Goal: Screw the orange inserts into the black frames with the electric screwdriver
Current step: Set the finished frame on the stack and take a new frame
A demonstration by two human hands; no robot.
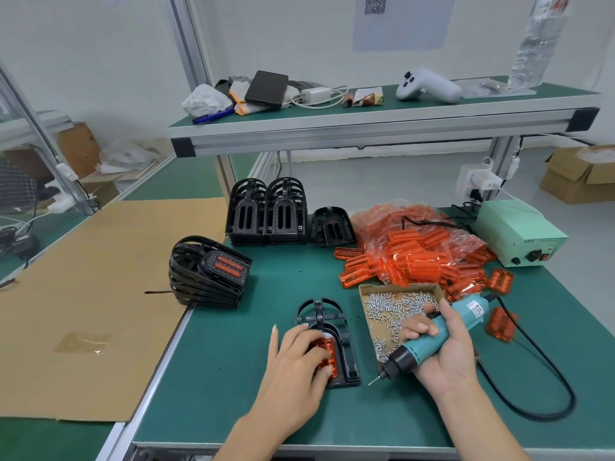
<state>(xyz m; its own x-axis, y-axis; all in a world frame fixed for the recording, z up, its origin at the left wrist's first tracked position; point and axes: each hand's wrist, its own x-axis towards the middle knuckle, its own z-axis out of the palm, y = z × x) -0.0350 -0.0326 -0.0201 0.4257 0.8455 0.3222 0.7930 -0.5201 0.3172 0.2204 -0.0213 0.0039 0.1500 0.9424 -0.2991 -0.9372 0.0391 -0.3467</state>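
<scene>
Orange insert (327,356) sits in the frame (327,344) at the desk's (233,377) front, left hand (299,357) pressing it; right hand (442,347) grips the screwdriver (429,341), screw on bit. Best to drive it straight down.

Green bench (233,377): black frame (327,344) near front edge, screw box (396,314) to its right, orange inserts (419,257) piled twd back-right corner w/ pale green unit (519,232), prob. a power supply; frame stacks (266,211) at back, cardboard sheet (83,294) over left edge.

Left hand (299,357) hides most of the orange insert (327,356); screwdriver (432,337) label too small to read.
</scene>
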